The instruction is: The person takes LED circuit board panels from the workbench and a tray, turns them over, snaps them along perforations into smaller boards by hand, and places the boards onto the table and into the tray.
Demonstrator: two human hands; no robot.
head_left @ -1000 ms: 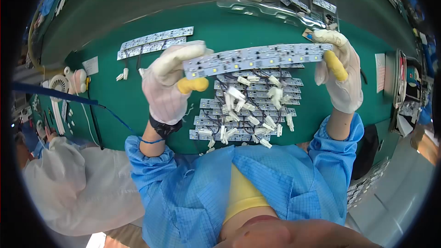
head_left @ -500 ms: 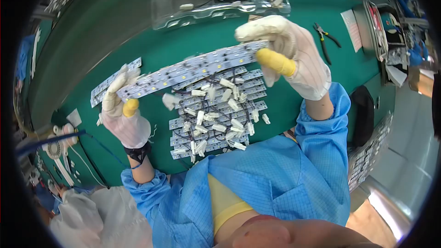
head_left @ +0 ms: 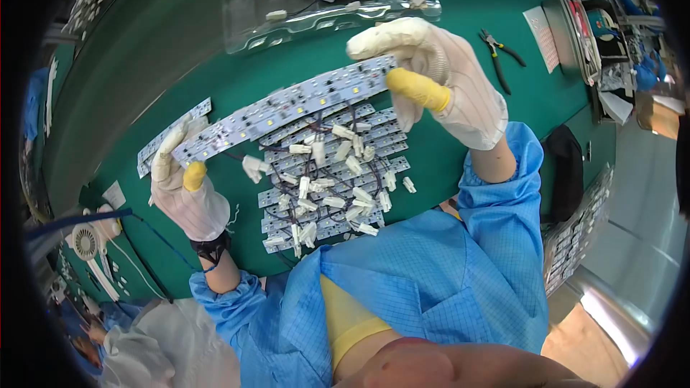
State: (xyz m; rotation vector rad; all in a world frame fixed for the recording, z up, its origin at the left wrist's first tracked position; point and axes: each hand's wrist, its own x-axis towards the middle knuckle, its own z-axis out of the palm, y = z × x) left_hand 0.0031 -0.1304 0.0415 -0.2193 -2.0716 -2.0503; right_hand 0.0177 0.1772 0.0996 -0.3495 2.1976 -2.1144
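Note:
A long LED circuit board strip (head_left: 287,109) is held raised and slanted between my two gloved hands, its component side facing me. My left hand (head_left: 183,187) grips the lower left end, with a yellow finger cot on the thumb. My right hand (head_left: 438,82) pinches the upper right end, its thumb also in a yellow cot. A white connector (head_left: 254,168) dangles from a dark wire below the strip. Underneath lie several stacked LED strips (head_left: 397,165) with wires and white connectors (head_left: 334,202) heaped on them. Another LED strip (head_left: 172,136) lies behind my left hand.
A clear plastic tray (head_left: 244,36) with short boards and connectors stands at the far side of the green mat (head_left: 460,14). Cutting pliers (head_left: 497,57) and a printed sheet (head_left: 543,39) lie at right. A small white fan (head_left: 86,241) stands at left, beside a blue cord.
Both hands and the strip have shifted slightly left in view, along with the whole scene. The hold on the strip's two ends is the same.

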